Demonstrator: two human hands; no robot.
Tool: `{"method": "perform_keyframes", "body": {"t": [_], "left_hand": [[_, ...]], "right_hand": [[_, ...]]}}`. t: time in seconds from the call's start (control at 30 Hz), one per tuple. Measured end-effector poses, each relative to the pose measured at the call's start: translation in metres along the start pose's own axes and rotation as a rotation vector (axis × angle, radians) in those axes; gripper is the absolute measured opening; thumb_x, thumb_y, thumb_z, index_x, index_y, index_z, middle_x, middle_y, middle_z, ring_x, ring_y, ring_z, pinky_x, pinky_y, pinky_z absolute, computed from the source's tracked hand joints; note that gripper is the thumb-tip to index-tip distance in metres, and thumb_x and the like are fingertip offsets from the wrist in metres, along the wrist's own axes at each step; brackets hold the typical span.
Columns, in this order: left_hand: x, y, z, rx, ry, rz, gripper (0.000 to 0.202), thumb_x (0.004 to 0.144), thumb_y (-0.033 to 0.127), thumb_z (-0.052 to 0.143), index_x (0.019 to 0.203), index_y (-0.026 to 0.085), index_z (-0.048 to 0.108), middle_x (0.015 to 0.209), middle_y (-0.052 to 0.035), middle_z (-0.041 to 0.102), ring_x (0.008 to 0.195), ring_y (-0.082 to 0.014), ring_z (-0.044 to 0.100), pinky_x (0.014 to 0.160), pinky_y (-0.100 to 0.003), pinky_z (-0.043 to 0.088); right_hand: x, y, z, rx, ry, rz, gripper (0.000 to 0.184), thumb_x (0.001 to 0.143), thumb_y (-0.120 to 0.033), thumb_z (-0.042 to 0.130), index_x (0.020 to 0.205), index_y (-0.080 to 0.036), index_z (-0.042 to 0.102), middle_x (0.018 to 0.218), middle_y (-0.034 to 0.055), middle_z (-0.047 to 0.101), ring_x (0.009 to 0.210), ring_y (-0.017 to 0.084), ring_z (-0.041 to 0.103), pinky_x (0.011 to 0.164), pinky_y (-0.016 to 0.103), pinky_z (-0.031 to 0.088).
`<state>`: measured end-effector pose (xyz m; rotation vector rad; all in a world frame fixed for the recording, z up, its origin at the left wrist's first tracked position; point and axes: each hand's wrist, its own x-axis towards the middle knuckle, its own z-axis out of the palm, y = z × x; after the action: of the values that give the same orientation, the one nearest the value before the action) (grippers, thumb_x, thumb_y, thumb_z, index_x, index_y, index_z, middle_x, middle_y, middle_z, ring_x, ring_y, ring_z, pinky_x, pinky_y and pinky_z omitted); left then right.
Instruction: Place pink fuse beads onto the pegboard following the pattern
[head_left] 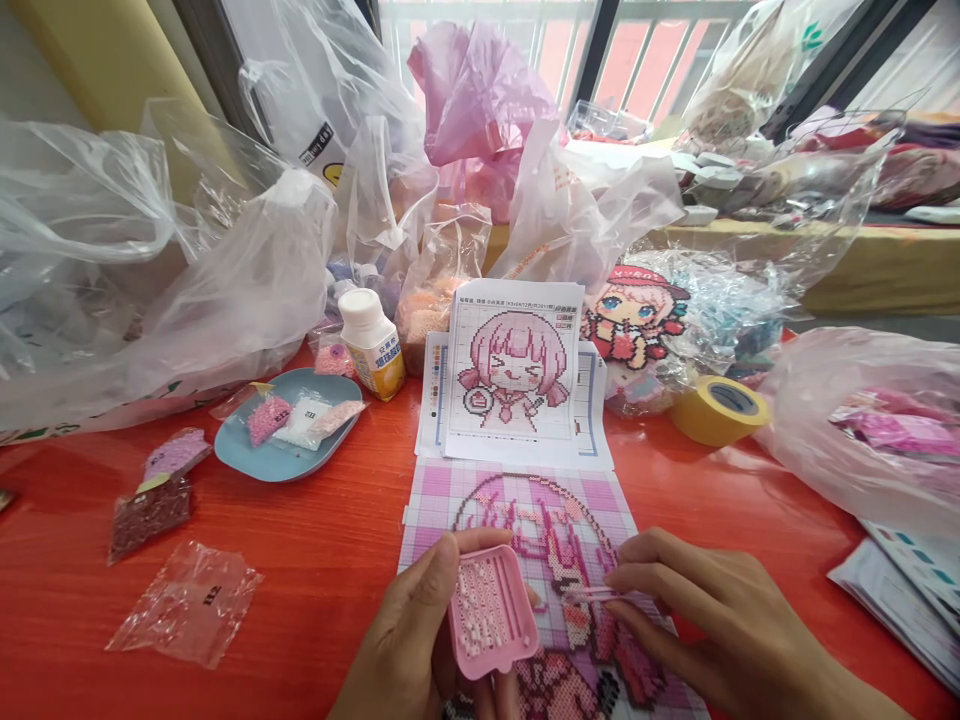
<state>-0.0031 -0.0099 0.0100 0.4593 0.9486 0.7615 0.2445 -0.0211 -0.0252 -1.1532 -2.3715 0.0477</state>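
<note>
A small pink bead tray (496,612) with ridged grooves and pale beads in it is gripped by my left hand (420,615), tilted above the pegboard. Between the thumb and fingers of my right hand (694,600) is a pair of pale pink tweezers (592,595), their tips over the bead pattern. Whether the tips hold a bead is too small to tell. Under both hands lies the pegboard (435,490), partly filled with pink, dark and peach beads. Behind it stands a printed chart (514,370) of a pink-haired figure.
On the left, a blue plate (292,462) carries small bead bags, with an opened clear bag (187,605) in front. A white bottle (371,345), yellow tape roll (720,410) and finished bead figure (634,320) stand behind. Plastic bags (247,260) crowd the back; papers (900,600) lie right.
</note>
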Motion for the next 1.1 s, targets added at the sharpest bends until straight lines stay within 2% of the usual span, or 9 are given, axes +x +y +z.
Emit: {"method": "perform_keyframes", "body": {"t": [0.33, 0.47, 0.6, 0.7, 0.83, 0.9, 0.97, 1.03, 1.1], "left_hand": [[-0.001, 0.001, 0.006, -0.012, 0.046, -0.001, 0.049, 0.075, 0.058, 0.065, 0.1, 0.017, 0.069, 0.074, -0.0068, 0.071, 0.066, -0.0192, 0.069, 0.063, -0.026, 0.055], [-0.002, 0.002, 0.009, -0.03, 0.087, -0.003, 0.047, 0.073, 0.057, 0.067, 0.098, 0.017, 0.071, 0.077, -0.009, 0.074, 0.07, -0.0211, 0.07, 0.07, -0.031, 0.057], [-0.002, 0.002, 0.009, -0.027, 0.074, -0.008, 0.049, 0.074, 0.057, 0.067, 0.1, 0.016, 0.07, 0.08, -0.0107, 0.075, 0.068, -0.0216, 0.07, 0.069, -0.031, 0.056], [-0.001, 0.001, 0.007, -0.016, 0.066, 0.015, 0.047, 0.078, 0.056, 0.062, 0.101, 0.015, 0.068, 0.081, -0.0117, 0.075, 0.068, -0.0219, 0.071, 0.062, -0.027, 0.055], [-0.001, 0.001, 0.004, 0.008, 0.018, 0.026, 0.046, 0.085, 0.053, 0.054, 0.11, 0.016, 0.063, 0.084, -0.0112, 0.073, 0.045, -0.0156, 0.065, 0.035, -0.02, 0.044], [0.0, 0.003, 0.003, -0.002, 0.006, 0.051, 0.045, 0.087, 0.052, 0.051, 0.113, 0.017, 0.061, 0.083, -0.0106, 0.073, 0.039, -0.0135, 0.061, 0.031, -0.018, 0.04], [0.001, 0.004, 0.001, -0.014, 0.013, 0.085, 0.045, 0.09, 0.051, 0.045, 0.117, 0.017, 0.057, 0.073, -0.0087, 0.072, 0.039, -0.0136, 0.06, 0.032, -0.017, 0.041], [0.003, 0.006, -0.001, -0.004, 0.026, 0.119, 0.048, 0.093, 0.051, 0.04, 0.122, 0.016, 0.053, 0.057, -0.0056, 0.067, 0.034, -0.0127, 0.055, 0.031, -0.017, 0.041], [0.006, 0.008, -0.004, 0.019, 0.042, 0.169, 0.051, 0.093, 0.05, 0.038, 0.124, 0.012, 0.052, 0.047, -0.0034, 0.062, 0.03, -0.0119, 0.048, 0.029, -0.017, 0.04]], "right_hand": [[-0.003, 0.002, 0.004, -0.034, -0.006, -0.011, 0.004, 0.092, -0.023, 0.052, 0.093, -0.021, 0.055, 0.08, 0.0003, 0.058, 0.059, 0.008, 0.053, 0.049, 0.023, 0.038], [-0.003, 0.002, 0.004, -0.043, -0.013, 0.002, 0.004, 0.092, -0.024, 0.052, 0.093, -0.021, 0.055, 0.08, 0.0, 0.058, 0.059, 0.008, 0.054, 0.05, 0.022, 0.039], [-0.002, 0.001, 0.004, -0.046, -0.008, -0.002, 0.004, 0.092, -0.024, 0.053, 0.094, -0.022, 0.055, 0.08, 0.0, 0.058, 0.059, 0.008, 0.054, 0.049, 0.022, 0.039], [-0.001, 0.001, 0.004, -0.047, -0.005, -0.01, 0.004, 0.091, -0.023, 0.053, 0.094, -0.022, 0.055, 0.08, 0.0, 0.059, 0.059, 0.008, 0.054, 0.049, 0.022, 0.04], [0.002, 0.001, 0.001, -0.009, 0.026, 0.014, 0.006, 0.09, -0.024, 0.055, 0.095, -0.022, 0.056, 0.08, -0.0001, 0.06, 0.06, 0.008, 0.056, 0.05, 0.021, 0.042], [0.003, 0.001, 0.0, 0.047, 0.057, 0.058, 0.006, 0.09, -0.023, 0.054, 0.096, -0.022, 0.056, 0.081, -0.0001, 0.06, 0.061, 0.007, 0.057, 0.051, 0.018, 0.043], [0.004, 0.002, -0.001, 0.117, 0.094, 0.151, 0.004, 0.091, -0.024, 0.052, 0.093, -0.023, 0.055, 0.079, -0.0013, 0.06, 0.059, 0.007, 0.056, 0.05, 0.017, 0.043], [0.005, 0.005, -0.001, 0.18, 0.124, 0.293, 0.007, 0.092, -0.028, 0.05, 0.088, -0.023, 0.053, 0.073, -0.0026, 0.058, 0.054, 0.007, 0.053, 0.048, 0.017, 0.044], [0.006, 0.008, -0.001, 0.219, 0.131, 0.466, 0.019, 0.093, -0.037, 0.047, 0.082, -0.023, 0.051, 0.069, -0.0025, 0.057, 0.053, 0.009, 0.051, 0.048, 0.02, 0.045]]}}
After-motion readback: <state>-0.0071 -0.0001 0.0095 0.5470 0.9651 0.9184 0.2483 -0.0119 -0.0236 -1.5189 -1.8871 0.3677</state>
